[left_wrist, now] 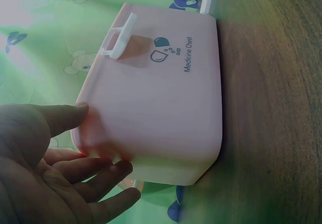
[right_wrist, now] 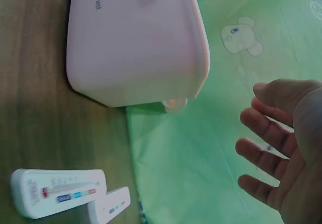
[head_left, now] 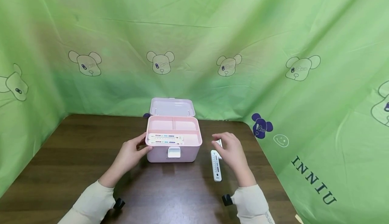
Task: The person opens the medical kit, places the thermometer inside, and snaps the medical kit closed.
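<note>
Got two thermometers (head_left: 165, 137) in front compartment (head_left: 192, 139) of medicine chest (head_left: 186, 154), two more (head_left: 216, 166) right of chest on table (head_left: 170, 190), curtain (head_left: 194, 31) behind.

- We see a brown wood-grain table (head_left: 91, 163), glossy toward the front.
- Behind it and on both sides, we find green cloth (head_left: 194, 7) hanging in soft folds.
- Across the cloth, we make out pale bear heads (head_left: 162, 65) drawn in dark outline.
- On the right, we notice a solid purple bear head (head_left: 260, 126) near an outlined smiling face (head_left: 281, 141).
- Below these, we read slanting dark letters (head_left: 311, 177): "INNIU".
</note>
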`<state>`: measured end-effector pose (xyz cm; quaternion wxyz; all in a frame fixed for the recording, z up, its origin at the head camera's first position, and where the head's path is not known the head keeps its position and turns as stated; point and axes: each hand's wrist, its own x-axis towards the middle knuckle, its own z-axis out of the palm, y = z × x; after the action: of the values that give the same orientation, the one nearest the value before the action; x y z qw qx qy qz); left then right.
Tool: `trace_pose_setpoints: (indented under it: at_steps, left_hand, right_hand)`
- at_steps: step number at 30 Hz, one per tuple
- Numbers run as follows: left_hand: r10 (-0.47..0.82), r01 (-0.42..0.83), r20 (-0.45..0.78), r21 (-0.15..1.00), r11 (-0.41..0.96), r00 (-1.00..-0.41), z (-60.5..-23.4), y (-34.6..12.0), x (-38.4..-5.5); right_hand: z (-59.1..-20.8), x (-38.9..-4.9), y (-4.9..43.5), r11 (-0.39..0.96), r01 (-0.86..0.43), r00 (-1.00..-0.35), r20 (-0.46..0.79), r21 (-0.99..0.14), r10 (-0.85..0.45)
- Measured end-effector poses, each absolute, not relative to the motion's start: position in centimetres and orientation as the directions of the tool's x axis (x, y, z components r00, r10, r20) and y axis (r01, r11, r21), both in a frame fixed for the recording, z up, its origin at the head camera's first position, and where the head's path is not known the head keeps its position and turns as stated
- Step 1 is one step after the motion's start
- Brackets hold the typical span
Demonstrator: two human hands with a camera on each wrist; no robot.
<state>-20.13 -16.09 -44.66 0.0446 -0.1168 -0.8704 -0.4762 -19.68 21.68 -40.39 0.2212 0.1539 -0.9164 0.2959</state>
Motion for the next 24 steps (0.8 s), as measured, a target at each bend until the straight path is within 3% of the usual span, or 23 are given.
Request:
trace_pose_setpoints:
  at_steps: [11, 24]
  left_hand:
    - [0.169, 0.243, 0.181, 0.825, 0.510, -0.969, -44.6, -16.0, -20.0]
    - [0.172, 0.260, 0.200, 0.829, 0.495, -0.965, -44.6, -16.2, -20.1]
  right_hand:
    - [-43.4, -16.0, 23.6, 0.793, -0.288, -0.878, 0.478, -0.537, 0.005]
    - [-45.9, -13.8, 23.6, 0.829, -0.080, -0.948, 0.299, -0.553, 0.107]
